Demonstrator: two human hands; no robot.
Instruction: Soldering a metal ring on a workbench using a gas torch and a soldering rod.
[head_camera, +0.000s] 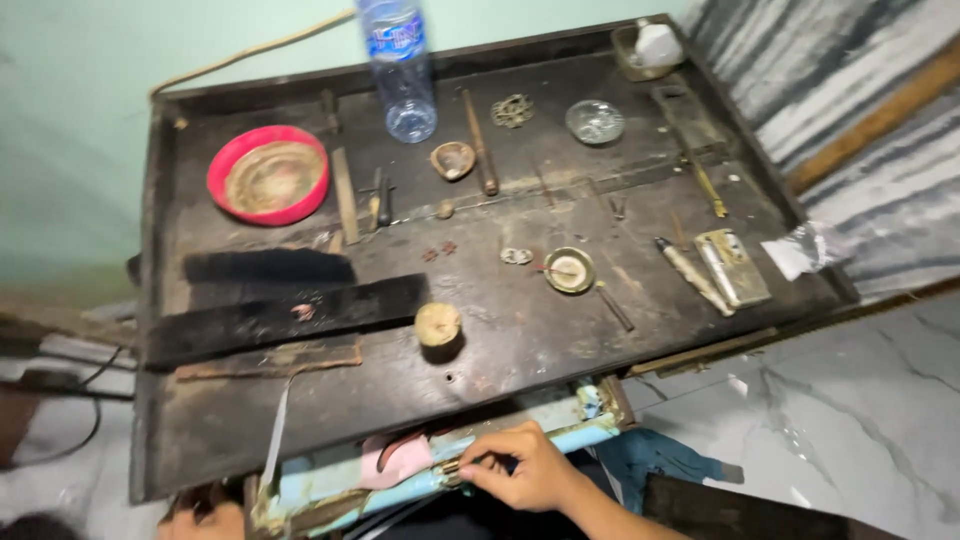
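Head view: right hand (530, 468) pinches 1 thin, stiff, light-looking metal tool (462, 464) at drawer (440, 470) edge, 6 o'clock of workbench (500, 340), best held mid-shaft; left hand (200, 520) grip unclear.

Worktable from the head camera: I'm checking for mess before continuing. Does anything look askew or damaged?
The dark worktable is scuffed and stained. Two black strips lie skewed at its left, and small tools are scattered loosely. The plastic bottle stands upright. Nothing looks spilled.

Right hand (527, 467) pinching, left hand (203, 518) barely visible.
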